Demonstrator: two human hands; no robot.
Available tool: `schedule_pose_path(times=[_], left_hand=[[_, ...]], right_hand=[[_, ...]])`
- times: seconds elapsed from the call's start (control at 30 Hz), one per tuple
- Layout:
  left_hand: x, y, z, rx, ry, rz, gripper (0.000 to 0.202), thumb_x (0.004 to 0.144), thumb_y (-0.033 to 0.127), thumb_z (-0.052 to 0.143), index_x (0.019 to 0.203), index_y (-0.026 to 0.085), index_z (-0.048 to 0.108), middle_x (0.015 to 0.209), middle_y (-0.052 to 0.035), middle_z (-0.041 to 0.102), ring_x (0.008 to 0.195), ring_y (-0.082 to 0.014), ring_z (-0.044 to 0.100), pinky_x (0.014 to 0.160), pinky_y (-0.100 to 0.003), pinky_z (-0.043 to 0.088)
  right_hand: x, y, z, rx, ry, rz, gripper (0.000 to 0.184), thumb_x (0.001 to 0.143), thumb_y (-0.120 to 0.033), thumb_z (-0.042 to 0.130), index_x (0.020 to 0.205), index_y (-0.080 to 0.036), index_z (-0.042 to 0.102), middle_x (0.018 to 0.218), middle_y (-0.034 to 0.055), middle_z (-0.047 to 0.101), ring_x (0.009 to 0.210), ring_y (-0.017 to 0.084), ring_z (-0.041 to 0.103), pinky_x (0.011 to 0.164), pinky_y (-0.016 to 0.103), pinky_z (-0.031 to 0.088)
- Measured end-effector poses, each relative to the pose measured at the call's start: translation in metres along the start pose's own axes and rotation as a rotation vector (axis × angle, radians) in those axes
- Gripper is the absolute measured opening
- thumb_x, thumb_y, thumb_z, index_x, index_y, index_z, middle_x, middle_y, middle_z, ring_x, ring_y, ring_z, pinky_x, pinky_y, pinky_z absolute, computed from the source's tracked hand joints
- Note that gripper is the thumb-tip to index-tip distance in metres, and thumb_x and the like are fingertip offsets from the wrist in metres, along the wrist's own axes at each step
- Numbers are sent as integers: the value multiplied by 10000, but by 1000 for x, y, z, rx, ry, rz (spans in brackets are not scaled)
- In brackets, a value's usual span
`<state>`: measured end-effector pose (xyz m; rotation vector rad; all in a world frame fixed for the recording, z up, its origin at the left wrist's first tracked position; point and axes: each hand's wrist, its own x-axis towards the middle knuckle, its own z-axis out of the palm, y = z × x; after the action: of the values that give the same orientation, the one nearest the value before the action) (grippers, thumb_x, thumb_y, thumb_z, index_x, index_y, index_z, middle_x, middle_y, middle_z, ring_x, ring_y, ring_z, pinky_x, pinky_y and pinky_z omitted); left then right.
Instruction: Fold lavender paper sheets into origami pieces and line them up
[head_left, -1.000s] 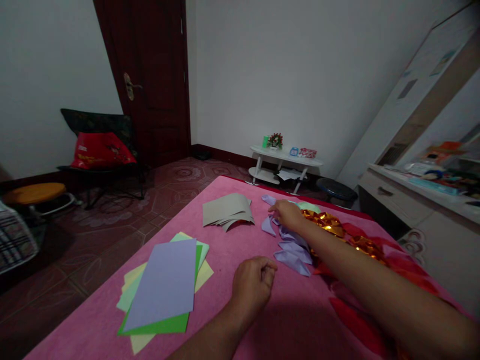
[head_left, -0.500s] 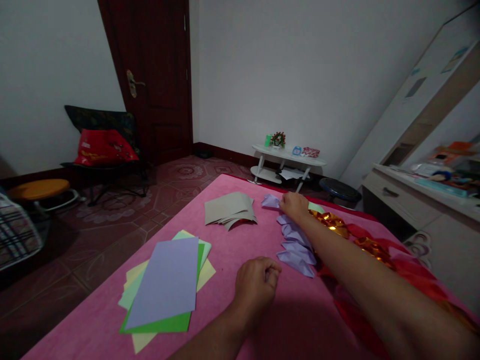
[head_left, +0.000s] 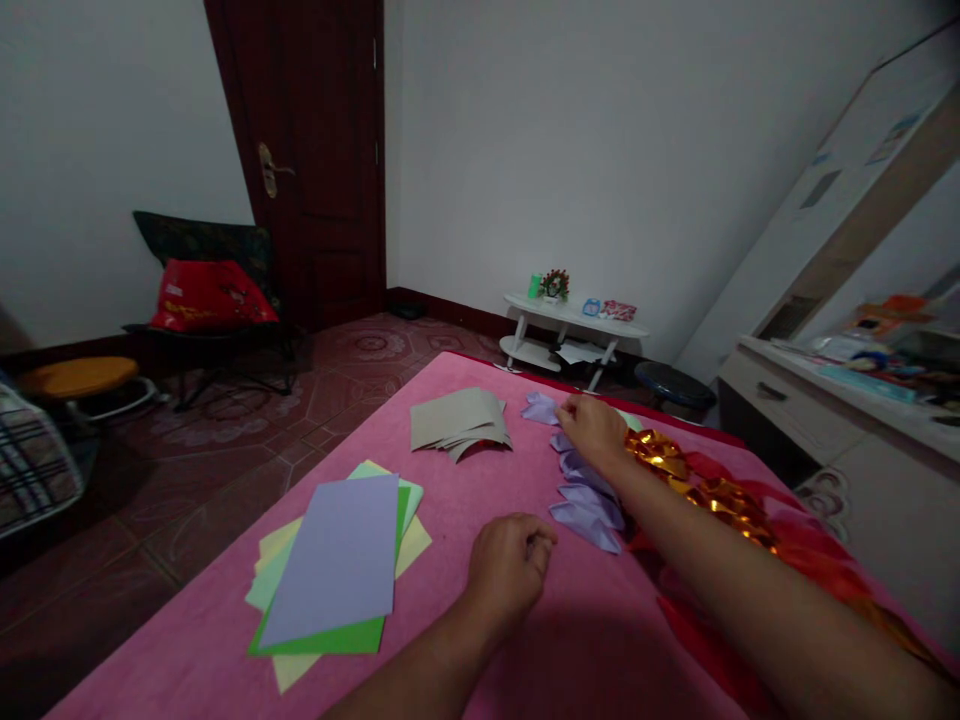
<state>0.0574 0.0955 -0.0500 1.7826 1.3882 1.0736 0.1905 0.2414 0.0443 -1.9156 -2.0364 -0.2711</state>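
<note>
My right hand [head_left: 592, 428] reaches across the pink table [head_left: 450, 520] and rests on a row of folded lilac paper pieces [head_left: 585, 500], its fingers curled at the far end of the row. I cannot see whether a piece is pinched in them. My left hand [head_left: 510, 565] lies on the pink cloth near the front as a loose fist, and nothing shows in it. A stack of flat coloured sheets [head_left: 337, 565], lilac on top of green and yellow, lies to its left.
A pile of grey paper squares [head_left: 457, 422] sits at the table's far middle. Gold foil ribbon [head_left: 697, 480] and red material [head_left: 787, 560] lie along the right side. Beyond are a low white table [head_left: 574, 325], a dark stool [head_left: 671, 382], a chair with a red bag [head_left: 206, 295] and a cabinet [head_left: 817, 420].
My right hand went further out to the far end of the lilac row, then drew back slightly. The left fist has hardly moved.
</note>
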Motion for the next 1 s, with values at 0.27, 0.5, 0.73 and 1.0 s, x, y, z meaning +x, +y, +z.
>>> schedule_pose_path(times=[0.27,0.5,0.73,1.0], left_hand=[[-3,1,-4,-27,9,63,281,771,179,460,877,193,720,821,-33,722,719,-161,632,658,-246,447],[-9,3,-4,-87,12,58,299,765,127,432,888,112,704,815,-69,708,717,-149,614,661,-238,465],[-43,20,-45,-68,-88,136,260,760,128,490,903,135,707,858,-60,695,767,-142,610,704,-234,475],[-92,3,-154,619,45,79,639,644,462,702,1203,186,564,1252,-128,529,1152,-314,466,1005,-444,334]], right_hand=[[-151,2,-17,910,-259,38,279,754,-384,564,913,-157,601,677,10,607,610,144,572,562,240,427],[-229,-3,-16,1199,-405,303,379,639,-435,649,886,-158,574,579,-26,519,498,121,495,444,219,382],[-248,0,-4,1086,-320,189,342,673,-460,611,864,-178,636,715,44,650,657,192,630,602,277,516],[-250,5,6,990,-323,38,250,762,-413,553,820,-190,649,807,58,695,770,210,660,701,279,522]])
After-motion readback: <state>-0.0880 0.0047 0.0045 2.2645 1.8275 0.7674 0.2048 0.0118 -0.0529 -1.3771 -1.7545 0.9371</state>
